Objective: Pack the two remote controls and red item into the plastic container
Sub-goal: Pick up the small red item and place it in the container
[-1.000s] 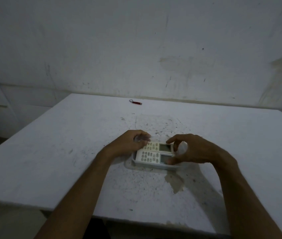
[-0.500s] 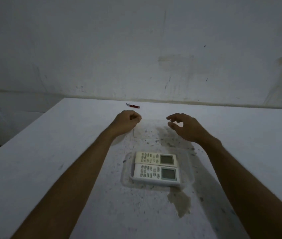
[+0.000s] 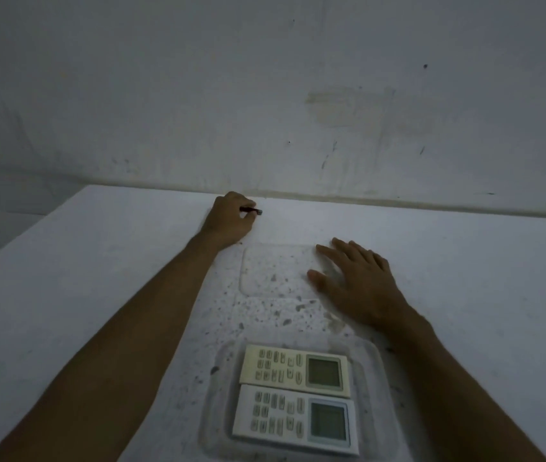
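Observation:
Two white remote controls lie side by side in a clear plastic container (image 3: 373, 368) near the table's front: the yellowish one (image 3: 293, 367) behind, the whiter one (image 3: 293, 418) in front. At the table's far edge my left hand (image 3: 228, 221) is closed around the small red item (image 3: 251, 210), whose dark tip sticks out to the right of my fingers. My right hand (image 3: 355, 281) rests flat, fingers spread, on the right side of a clear plastic lid (image 3: 271, 271) that lies between the container and the red item.
The white table (image 3: 81, 295) is speckled with dark spots around the container and lid. A stained white wall (image 3: 265, 95) rises directly behind the table's far edge. The table's left edge runs diagonally at the left.
Both hands left the remotes and reached forward. My left hand went to the far edge and closed on the red item; my right hand came down onto the clear lid.

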`<action>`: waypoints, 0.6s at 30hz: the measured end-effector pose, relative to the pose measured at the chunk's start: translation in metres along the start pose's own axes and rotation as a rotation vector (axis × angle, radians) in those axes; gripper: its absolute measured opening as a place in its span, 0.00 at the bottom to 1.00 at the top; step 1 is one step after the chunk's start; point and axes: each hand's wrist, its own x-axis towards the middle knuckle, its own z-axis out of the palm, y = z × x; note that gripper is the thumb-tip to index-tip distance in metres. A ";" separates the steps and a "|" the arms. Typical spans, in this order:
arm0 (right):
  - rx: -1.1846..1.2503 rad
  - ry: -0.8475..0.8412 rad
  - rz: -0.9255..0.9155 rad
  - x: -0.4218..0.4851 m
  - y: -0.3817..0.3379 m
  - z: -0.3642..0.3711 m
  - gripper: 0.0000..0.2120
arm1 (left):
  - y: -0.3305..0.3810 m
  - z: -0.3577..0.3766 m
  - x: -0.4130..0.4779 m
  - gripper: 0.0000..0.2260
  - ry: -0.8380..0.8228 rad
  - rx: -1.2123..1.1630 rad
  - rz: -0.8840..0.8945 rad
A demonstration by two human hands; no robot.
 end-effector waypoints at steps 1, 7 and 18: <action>0.002 0.003 -0.004 0.001 0.000 0.000 0.36 | -0.001 0.002 0.002 0.10 0.015 0.014 0.026; 0.012 0.018 -0.008 0.001 0.000 -0.002 0.35 | 0.004 -0.003 -0.008 0.06 0.147 -0.125 -0.039; 0.382 0.325 -0.073 -0.007 -0.039 -0.055 0.20 | 0.093 -0.046 -0.109 0.09 -0.032 -1.085 -0.313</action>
